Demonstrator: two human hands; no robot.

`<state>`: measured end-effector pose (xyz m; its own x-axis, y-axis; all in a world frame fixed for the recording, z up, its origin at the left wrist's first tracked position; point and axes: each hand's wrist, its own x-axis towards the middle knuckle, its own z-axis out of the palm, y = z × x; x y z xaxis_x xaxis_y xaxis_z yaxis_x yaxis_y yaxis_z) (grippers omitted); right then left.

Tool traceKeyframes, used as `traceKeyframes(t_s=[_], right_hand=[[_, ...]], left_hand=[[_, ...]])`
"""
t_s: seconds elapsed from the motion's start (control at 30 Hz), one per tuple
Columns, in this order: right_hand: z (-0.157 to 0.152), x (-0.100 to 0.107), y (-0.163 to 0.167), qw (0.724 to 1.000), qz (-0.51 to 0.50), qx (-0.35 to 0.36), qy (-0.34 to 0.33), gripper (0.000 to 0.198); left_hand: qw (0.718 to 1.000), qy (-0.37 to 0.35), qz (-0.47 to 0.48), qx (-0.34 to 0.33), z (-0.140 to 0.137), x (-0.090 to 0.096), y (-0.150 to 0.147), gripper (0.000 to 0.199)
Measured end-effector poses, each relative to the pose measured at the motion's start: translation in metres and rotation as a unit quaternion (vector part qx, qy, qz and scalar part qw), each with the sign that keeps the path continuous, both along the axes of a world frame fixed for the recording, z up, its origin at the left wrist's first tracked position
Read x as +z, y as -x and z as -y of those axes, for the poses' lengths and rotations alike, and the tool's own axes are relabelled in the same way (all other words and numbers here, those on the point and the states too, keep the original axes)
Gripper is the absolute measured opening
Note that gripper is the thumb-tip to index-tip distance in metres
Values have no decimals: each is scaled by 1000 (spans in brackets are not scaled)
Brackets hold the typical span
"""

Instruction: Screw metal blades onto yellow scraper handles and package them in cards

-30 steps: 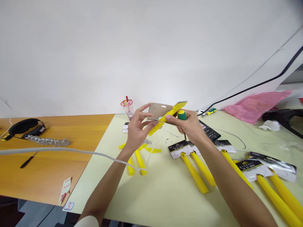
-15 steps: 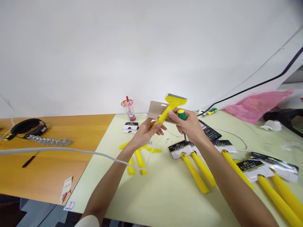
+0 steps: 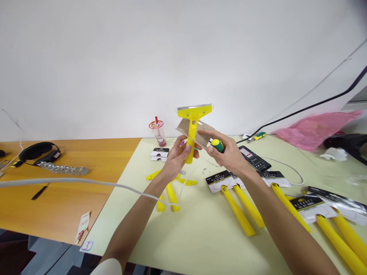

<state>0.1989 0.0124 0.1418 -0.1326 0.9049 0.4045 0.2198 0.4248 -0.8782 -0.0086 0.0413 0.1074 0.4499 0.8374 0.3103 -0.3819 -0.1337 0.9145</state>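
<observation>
My left hand [image 3: 176, 157] is closed round the handle of a yellow scraper [image 3: 195, 112], held upright above the table. Its wide head, with a metal blade along the top edge and two screws, faces me. A grey-brown cardboard hang card [image 3: 203, 133] sits at the handle, partly behind it. My right hand [image 3: 231, 152] keeps a green and yellow screwdriver [image 3: 217, 145] in its curled fingers, while its index finger and thumb touch the card. Below lie yellow scraper parts [image 3: 187, 182] and several tiny screws [image 3: 204, 170].
Carded yellow scrapers [image 3: 238, 211] lie at the right, beside a black phone-like device [image 3: 255, 158]. A drink cup [image 3: 159, 134] and black-and-white cards [image 3: 159, 153] stand behind my left hand. A white cable [image 3: 120, 186] crosses in front. A pink bag [image 3: 315, 130] lies far right.
The scraper has turned from a rightward tilt to nearly upright and shifted left. My right index finger now stretches along the card, and the screwdriver has tilted in my right hand.
</observation>
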Motion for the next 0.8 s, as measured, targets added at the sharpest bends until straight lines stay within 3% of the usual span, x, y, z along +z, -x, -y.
traceKeyframes(t_s=[0.2,0.4,0.5,0.8], right_hand=[[1,-1,-1,1000,17,8,-18,76],[-1,-5,4,996,-6,-37,-79,47],[-3,-7,5,993,-21,-84,-74,35],[-1,-2,8,985,-82,-150,-26,48]], left_hand=[[999,27,16,26,2,2,-1,57],[1000,8,18,23,1,0,1,54],[1000,6,25,10,2,2,1,50],[1000,-12,9,-3,6,6,1,53]])
